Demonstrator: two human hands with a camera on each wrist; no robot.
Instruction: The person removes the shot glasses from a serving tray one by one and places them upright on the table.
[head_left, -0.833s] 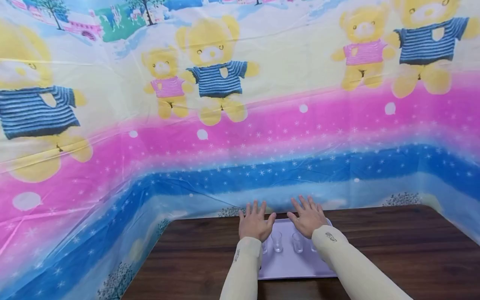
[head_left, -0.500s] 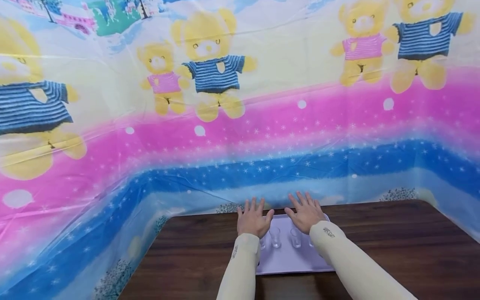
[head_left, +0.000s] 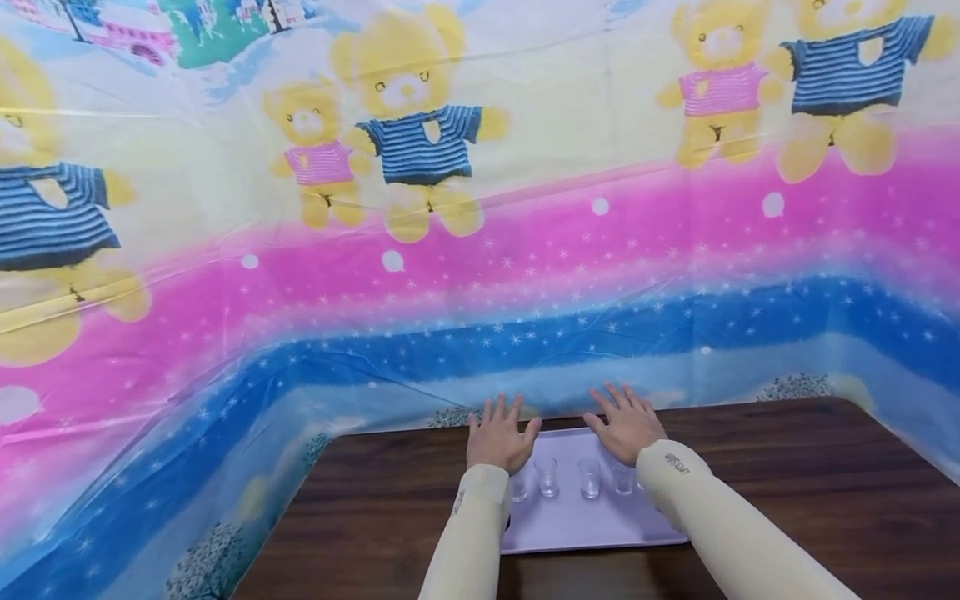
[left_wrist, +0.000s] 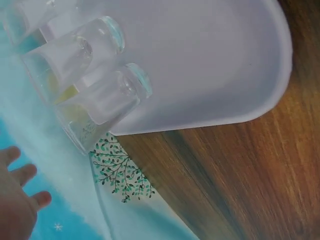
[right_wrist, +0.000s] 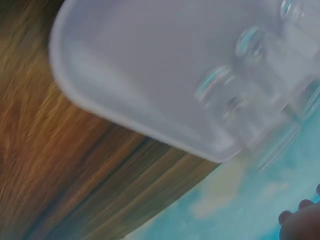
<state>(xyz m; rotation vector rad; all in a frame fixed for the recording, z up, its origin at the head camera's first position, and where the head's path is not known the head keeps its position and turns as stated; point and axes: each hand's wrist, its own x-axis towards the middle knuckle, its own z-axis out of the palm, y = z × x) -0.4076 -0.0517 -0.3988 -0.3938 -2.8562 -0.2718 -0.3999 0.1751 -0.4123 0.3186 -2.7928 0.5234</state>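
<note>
Both hands hang over a lilac tray (head_left: pixel 596 527), palms down with fingers spread and holding nothing. The left hand (head_left: pixel 498 440) is above the tray's left side, the right hand (head_left: pixel 627 427) above its right side. Small clear glasses stand upright in a row on the tray; a left-middle glass (head_left: pixel 547 478) and a right-middle glass (head_left: pixel 589 480) show between the hands. Another glass (head_left: pixel 623 478) is just below the right hand, and one (head_left: pixel 518 487) is partly covered by the left wrist. Fingers (left_wrist: pixel 41 199) in the left wrist view and fingertips (right_wrist: pixel 285 217) in the right wrist view are apart from the glasses.
The tray lies on a dark wooden table (head_left: pixel 795 492) with rounded far corners. Behind the table hangs a printed cloth (head_left: pixel 525 275) with teddy bears and snowflakes, which also runs along the left and right sides.
The right hand has shifted a little to the right, widening the gap between the hands and uncovering the right-hand glass. The head view has tilted slightly. The glasses stay on the tray.
</note>
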